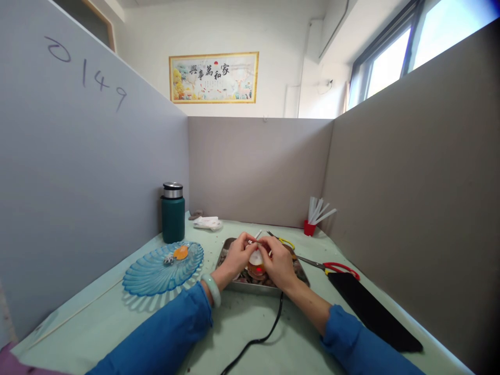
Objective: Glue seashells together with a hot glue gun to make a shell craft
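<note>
My left hand [239, 254] and my right hand [276, 259] meet over a metal tray [253, 288], fingertips pinched close together. Whatever small thing they hold is too hidden to make out. A thin white stick [258, 234] pokes up just behind the fingertips. Under and between the hands stands a small round device [257, 259], whitish on top and orange below, with a red light glowing on its front. Dark, mottled material covers the tray floor around it. From the tray's front edge a black cord [269, 333] runs toward me.
Left of the tray lies a blue fluted glass plate [146, 273] with an orange piece [180, 253] on it. Behind it stand a green bottle [173, 216] and a white packet [208, 223]. Rightward are red-handled scissors [341, 268], a black strip [373, 310] and a red cup [309, 228] of white sticks.
</note>
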`<action>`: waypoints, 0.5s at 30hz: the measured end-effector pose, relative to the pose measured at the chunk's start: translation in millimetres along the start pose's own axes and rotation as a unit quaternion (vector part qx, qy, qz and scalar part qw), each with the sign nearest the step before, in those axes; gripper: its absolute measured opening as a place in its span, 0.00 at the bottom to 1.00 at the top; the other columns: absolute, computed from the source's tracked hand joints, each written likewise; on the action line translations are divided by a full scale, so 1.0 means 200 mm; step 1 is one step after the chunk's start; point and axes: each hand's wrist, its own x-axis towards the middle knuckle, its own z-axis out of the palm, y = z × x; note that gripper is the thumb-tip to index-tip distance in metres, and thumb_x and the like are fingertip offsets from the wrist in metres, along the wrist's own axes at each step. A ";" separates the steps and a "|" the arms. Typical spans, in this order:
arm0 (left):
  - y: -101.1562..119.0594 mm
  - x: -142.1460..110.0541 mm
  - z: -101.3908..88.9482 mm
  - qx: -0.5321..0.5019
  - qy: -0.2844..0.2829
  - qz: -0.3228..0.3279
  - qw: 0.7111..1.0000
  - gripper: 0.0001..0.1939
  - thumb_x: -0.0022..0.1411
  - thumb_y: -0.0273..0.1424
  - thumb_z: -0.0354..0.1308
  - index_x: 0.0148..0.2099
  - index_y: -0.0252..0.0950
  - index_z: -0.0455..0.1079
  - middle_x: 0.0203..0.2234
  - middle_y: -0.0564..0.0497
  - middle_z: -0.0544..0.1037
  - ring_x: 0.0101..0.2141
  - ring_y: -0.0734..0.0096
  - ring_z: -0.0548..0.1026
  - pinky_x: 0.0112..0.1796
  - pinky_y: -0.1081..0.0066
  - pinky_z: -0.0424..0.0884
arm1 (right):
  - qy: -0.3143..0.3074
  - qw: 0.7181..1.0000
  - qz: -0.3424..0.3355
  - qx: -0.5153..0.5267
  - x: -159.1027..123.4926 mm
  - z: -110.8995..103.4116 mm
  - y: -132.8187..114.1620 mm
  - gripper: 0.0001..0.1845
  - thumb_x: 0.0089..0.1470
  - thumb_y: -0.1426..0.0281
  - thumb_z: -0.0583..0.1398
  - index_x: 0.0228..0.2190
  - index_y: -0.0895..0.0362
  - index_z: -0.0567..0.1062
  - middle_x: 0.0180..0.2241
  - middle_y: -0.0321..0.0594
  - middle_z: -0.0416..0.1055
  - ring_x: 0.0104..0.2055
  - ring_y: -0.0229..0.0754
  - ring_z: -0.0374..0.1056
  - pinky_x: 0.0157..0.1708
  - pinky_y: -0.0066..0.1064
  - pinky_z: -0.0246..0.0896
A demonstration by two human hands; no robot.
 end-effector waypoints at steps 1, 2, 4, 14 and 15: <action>0.00 0.00 0.00 0.002 0.001 -0.002 1.000 0.10 0.55 0.36 0.56 0.35 0.34 0.65 0.21 0.56 0.68 0.22 0.77 0.66 0.23 0.78 0.60 | 0.000 1.000 0.000 -0.002 0.00 0.00 0.00 0.07 0.56 0.71 0.53 0.35 0.56 0.71 0.33 0.40 0.70 0.36 0.41 0.66 0.35 0.29 0.58; 0.01 0.00 0.00 0.003 0.002 -0.003 1.000 0.10 0.55 0.36 0.56 0.35 0.34 0.64 0.21 0.56 0.68 0.22 0.76 0.66 0.23 0.78 0.60 | -0.002 1.000 -0.001 -0.003 0.00 0.00 0.00 0.07 0.56 0.72 0.53 0.35 0.56 0.71 0.33 0.40 0.70 0.35 0.40 0.66 0.35 0.29 0.58; 0.02 0.00 0.00 0.002 0.000 -0.007 1.000 0.09 0.55 0.35 0.56 0.35 0.34 0.64 0.21 0.56 0.68 0.22 0.76 0.66 0.23 0.77 0.61 | -0.004 1.000 -0.002 -0.007 0.00 0.00 0.00 0.07 0.56 0.72 0.53 0.34 0.56 0.71 0.33 0.39 0.70 0.35 0.40 0.65 0.35 0.29 0.58; 0.01 0.00 0.00 -0.004 -0.005 -0.011 1.000 0.08 0.54 0.33 0.56 0.34 0.34 0.64 0.21 0.56 0.69 0.22 0.76 0.67 0.23 0.77 0.61 | -0.011 1.000 -0.007 -0.021 0.00 -0.01 -0.01 0.06 0.56 0.72 0.53 0.31 0.56 0.70 0.31 0.38 0.69 0.34 0.40 0.65 0.34 0.29 0.57; 0.01 0.00 0.00 -0.007 -0.005 -0.012 1.000 0.09 0.54 0.34 0.56 0.35 0.34 0.64 0.21 0.56 0.69 0.22 0.76 0.67 0.22 0.78 0.61 | -0.010 1.000 -0.004 -0.019 0.00 -0.01 -0.01 0.06 0.56 0.72 0.53 0.32 0.56 0.70 0.31 0.39 0.70 0.34 0.40 0.65 0.34 0.29 0.57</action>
